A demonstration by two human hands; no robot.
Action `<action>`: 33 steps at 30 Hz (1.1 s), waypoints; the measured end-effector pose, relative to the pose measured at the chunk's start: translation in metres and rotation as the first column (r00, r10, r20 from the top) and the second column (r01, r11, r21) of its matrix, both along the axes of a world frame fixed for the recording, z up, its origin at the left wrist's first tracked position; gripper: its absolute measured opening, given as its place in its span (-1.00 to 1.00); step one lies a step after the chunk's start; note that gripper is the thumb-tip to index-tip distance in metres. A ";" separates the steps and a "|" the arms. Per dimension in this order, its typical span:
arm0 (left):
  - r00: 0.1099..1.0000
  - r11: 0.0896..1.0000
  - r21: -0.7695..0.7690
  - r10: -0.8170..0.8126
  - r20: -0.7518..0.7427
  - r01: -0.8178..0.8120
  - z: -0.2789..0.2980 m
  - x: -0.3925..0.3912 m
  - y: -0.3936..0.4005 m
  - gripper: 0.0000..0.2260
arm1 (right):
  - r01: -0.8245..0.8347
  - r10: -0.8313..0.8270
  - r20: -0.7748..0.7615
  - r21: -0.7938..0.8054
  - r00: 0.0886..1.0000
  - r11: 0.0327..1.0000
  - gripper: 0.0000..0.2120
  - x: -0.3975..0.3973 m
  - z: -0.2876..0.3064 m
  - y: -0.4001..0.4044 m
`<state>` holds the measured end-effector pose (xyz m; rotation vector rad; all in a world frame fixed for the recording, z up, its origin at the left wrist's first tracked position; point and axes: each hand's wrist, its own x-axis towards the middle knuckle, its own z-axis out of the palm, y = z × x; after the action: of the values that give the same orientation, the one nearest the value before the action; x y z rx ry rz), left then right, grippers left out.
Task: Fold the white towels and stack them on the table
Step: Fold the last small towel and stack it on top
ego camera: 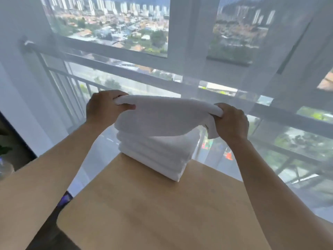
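both hands hold the same folded towel (167,116) by its ends: the left hand (103,108) has its fingers curled over the left end with the thumb pressed along the front, and the right hand (232,121) is wrapped round the right end, bunching the cloth in its grip. the towel hangs between them like a shallow arch, its middle sagging onto or just above the stack of folded towels (155,156); whether it already rests there cannot be told, since the draped cloth hides the top of the pile.

the stack sits at the far edge of the wooden counter (144,213), close to the sheer curtain (234,83) and the window behind it.

several things could spoil this. the pile is tall and narrow and its layers are not quite flush, so a towel set down off-centre or with a sideways push would likely lean it or slide the upper layers. a corner of cloth dangles loose below the right hand, and if it is trapped under the towel the fold will probably come out lumpy. letting go of one end before the other may let the fold open. a push away from the body could nudge the stack off the far edge.
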<state>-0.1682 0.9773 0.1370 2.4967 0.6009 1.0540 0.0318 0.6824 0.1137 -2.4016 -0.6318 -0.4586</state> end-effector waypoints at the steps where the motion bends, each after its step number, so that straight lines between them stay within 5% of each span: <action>1: 1.000 1.000 -0.027 0.004 -0.007 -0.005 0.003 0.012 0.016 -0.65 | 0.007 -0.007 -0.026 -0.012 1.000 1.000 -0.81 0.006 0.004 0.014; 5: 0.999 0.995 -0.101 -0.021 0.026 0.024 0.013 0.062 0.072 -0.70 | 0.130 -0.129 0.004 -0.044 0.992 0.991 -0.82 0.024 0.020 0.063; 8: 0.988 0.987 -0.130 -0.080 0.132 0.097 0.016 0.088 0.113 -0.71 | 0.210 -0.207 0.180 0.006 0.962 0.978 -0.74 0.021 0.022 0.089; 12: 0.949 0.959 0.071 -0.282 0.144 0.274 -0.023 0.105 0.163 -0.81 | 0.300 -0.285 0.334 0.008 0.898 0.954 -0.53 0.000 -0.020 0.112; 17: 0.895 0.896 -0.200 -0.426 -0.134 0.397 -0.113 0.093 0.197 -0.80 | 0.311 -0.328 -0.096 -0.158 0.940 0.937 -0.51 -0.036 -0.112 0.133; 21: 0.876 0.810 -0.414 -0.479 -0.061 0.415 -0.138 0.084 0.205 -0.63 | 0.325 -0.316 -0.207 0.011 0.926 0.946 -0.47 -0.060 -0.133 0.136; 25: 0.911 0.803 -0.469 -0.412 0.009 0.368 -0.139 0.083 0.210 -0.66 | 0.304 -0.277 -0.278 0.058 0.920 0.951 -0.61 -0.058 -0.119 0.128; 30: 0.929 0.699 -0.701 -0.336 -0.153 0.138 -0.132 0.093 0.221 -0.35 | 0.352 -0.199 -0.469 0.266 0.860 0.897 -0.73 -0.049 -0.113 0.107; 33: 0.877 0.505 -0.849 -0.465 -0.119 0.152 -0.124 0.098 0.226 -0.31 | 0.403 -0.050 -0.618 0.447 0.784 0.799 -0.72 -0.049 -0.112 0.098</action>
<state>-0.0698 1.2031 0.0127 1.7880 0.5214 0.0858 -0.0170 0.7806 0.0017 -1.8844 0.0986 0.0272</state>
